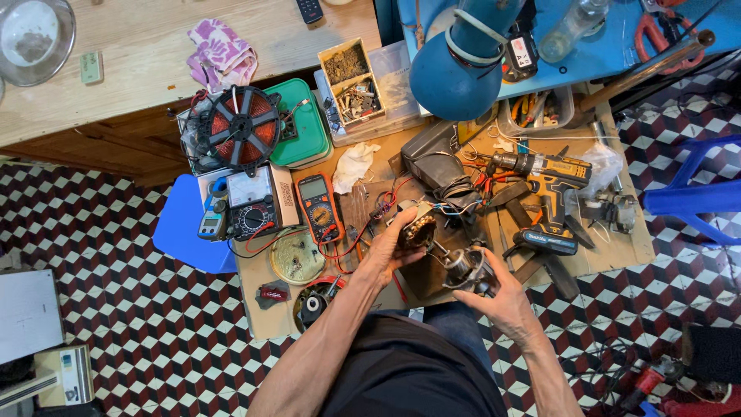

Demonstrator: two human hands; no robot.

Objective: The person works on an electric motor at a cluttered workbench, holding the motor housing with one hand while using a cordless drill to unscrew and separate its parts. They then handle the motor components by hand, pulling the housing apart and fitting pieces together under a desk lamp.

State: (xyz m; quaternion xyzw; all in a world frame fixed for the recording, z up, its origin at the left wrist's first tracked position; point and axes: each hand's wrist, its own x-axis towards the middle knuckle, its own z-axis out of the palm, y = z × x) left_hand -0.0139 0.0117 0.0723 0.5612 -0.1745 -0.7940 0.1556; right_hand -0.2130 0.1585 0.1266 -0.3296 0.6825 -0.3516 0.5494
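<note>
My left hand [388, 249] grips a small motor stator with copper windings [419, 230], its coloured wires trailing up to the bench. My right hand [498, 295] holds a round metal motor part with a shaft [465, 266] just below and right of the stator. Both hands hover over the cluttered wooden workbench [266, 320], close to its front edge.
Two multimeters [319, 205] and a clamp meter [213, 216] lie left of my hands. A cordless drill [549, 184] sits to the right, a coil disc [243, 128] and a green box [302, 127] at the back. A blue lamp [461, 66] hangs overhead. A blue stool [187, 226] stands left.
</note>
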